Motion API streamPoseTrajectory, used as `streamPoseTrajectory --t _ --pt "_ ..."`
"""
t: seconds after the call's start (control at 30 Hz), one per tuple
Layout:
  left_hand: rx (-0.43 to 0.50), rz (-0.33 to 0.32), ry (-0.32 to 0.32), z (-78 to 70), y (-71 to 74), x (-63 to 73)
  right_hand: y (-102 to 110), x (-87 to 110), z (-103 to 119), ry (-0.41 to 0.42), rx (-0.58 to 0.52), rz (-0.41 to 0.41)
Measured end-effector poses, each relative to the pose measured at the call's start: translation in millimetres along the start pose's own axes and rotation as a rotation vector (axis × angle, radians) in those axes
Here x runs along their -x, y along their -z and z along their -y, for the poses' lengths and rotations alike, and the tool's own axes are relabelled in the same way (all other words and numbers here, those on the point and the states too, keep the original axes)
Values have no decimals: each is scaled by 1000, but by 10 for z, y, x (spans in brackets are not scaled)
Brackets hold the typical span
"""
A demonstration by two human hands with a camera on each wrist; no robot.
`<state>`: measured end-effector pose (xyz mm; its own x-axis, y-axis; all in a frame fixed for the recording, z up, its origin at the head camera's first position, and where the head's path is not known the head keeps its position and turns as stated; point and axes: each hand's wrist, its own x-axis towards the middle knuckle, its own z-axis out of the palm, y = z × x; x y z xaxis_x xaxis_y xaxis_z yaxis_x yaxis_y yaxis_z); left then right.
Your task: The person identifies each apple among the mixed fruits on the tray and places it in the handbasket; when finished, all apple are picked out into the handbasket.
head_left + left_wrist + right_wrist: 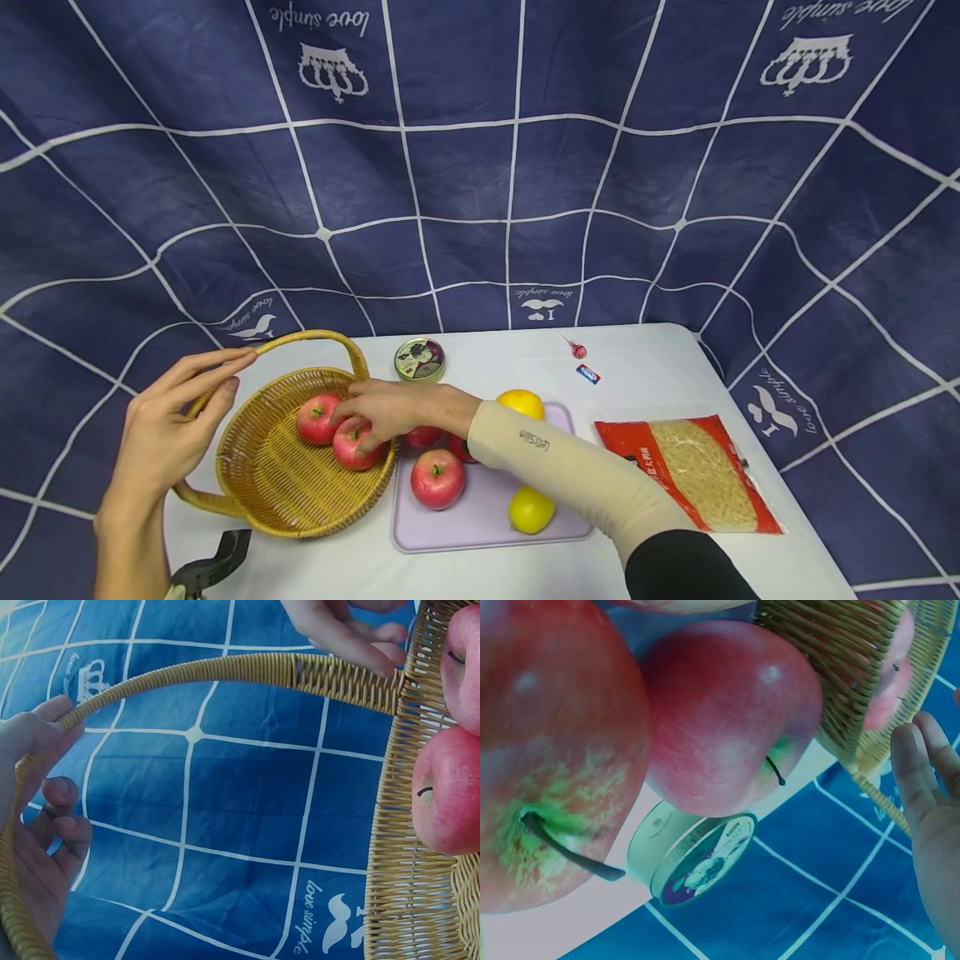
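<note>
My left hand pinches the arched handle of a round wicker basket, thumb on one side and fingers on the other. Inside the basket lie two red apples, one farther back and one nearer. Over these apples hovers my right hand, its fingers loosely bent. The left wrist view shows those fingertips by the basket rim, apart from the apples and not curled round either. A lilac tray beside the basket carries more red apples, partly covered by my right arm.
Two yellow lemons, one behind and one in front of my right forearm, are on the tray. A round tin stands behind it. Farther right are a lollipop, a small blue-red packet and a red-edged noodle bag.
</note>
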<state>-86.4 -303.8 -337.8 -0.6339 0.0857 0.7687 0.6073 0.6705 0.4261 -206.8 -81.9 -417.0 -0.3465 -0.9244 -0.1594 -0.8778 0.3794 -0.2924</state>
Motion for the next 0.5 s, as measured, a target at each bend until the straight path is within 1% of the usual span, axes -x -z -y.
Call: streamPoseTrajectory --t 0.27,0.37,0.5 --pt "-15 7 19 0 -25 4 96 172 -16 41 -103 -18" --pt "-9 3 13 64 -33 18 112 239 -37 65 -122 -36" --pt "1 -4 3 107 -31 21 140 317 -71 84 -146 -61"
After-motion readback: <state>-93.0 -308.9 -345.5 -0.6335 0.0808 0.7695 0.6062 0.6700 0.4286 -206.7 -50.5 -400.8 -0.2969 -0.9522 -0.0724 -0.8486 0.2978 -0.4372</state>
